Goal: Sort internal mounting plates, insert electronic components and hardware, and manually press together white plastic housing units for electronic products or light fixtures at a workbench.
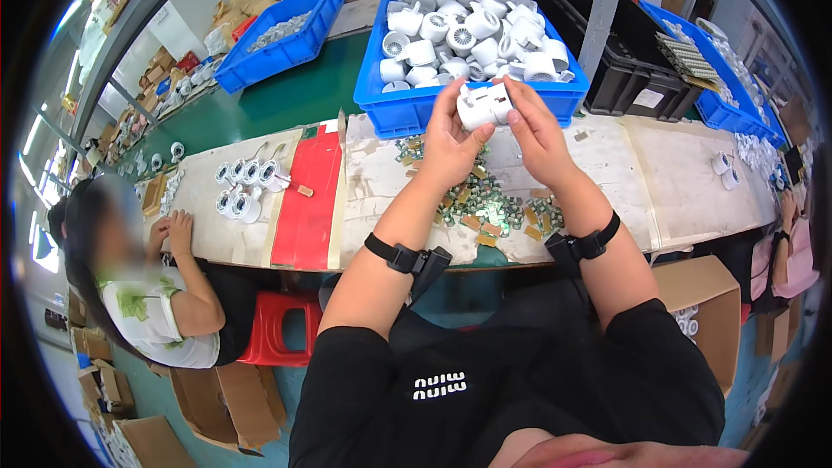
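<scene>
Just in front of a blue bin's near wall I hold a white plastic housing (484, 107) with small dark slots on top. My left hand (449, 140) grips its left side, the thumb along its lower edge. On the other side, the thumb and fingers of my right hand (539, 132) close against it. Beneath my hands and forearms, small green circuit boards (485, 199) lie heaped on the worktable (607, 182), with several tan pieces (532, 232) among them. The blue bin (407, 113) is heaped with white round housings (461, 38), some with slatted vents.
White round units (251, 175) stand left of a red strip (308, 199). A person (156, 286) sits at the left; another person's arm (787, 217) shows far right. Black crate (607, 78) and blue trays (286, 39) line the back. A cardboard box (706, 295) stands below right.
</scene>
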